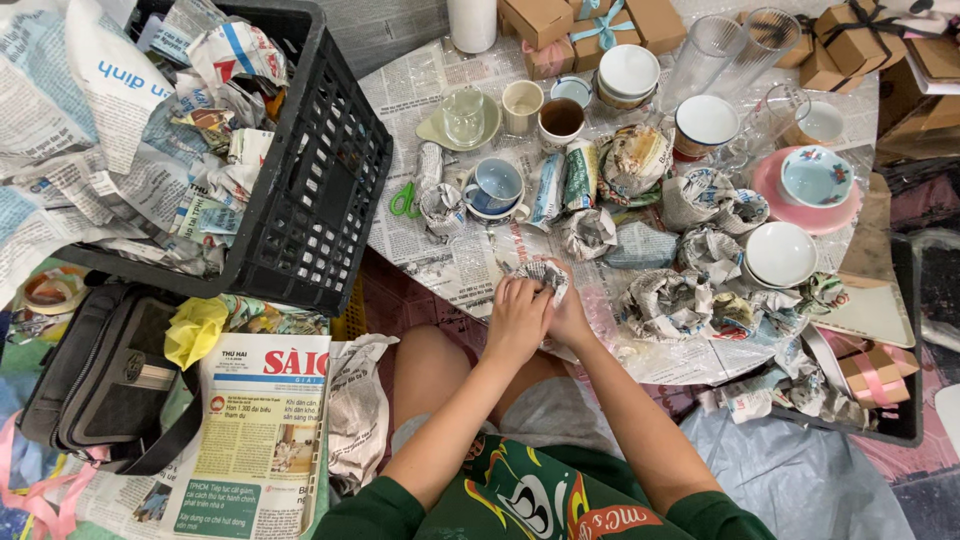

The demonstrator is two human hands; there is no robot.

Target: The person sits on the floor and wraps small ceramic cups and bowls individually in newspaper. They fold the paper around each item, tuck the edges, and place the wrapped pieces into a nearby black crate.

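Centre frame, at the tabletop (470, 270) edge: left hand (515, 318) and right hand (570, 315) close their fingers around a newspaper-wrapped item (543, 273), pressing the paper tight. Wrapped bundles (665, 300) lie right.

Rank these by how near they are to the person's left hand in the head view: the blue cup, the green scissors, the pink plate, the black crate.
From the left hand:
1. Blue cup, just beyond the hand on the newspaper.
2. Green scissors, up and to the left, by the crate.
3. Black crate, farther left; its near corner rivals the scissors, so that pair is close.
4. Pink plate, far right.
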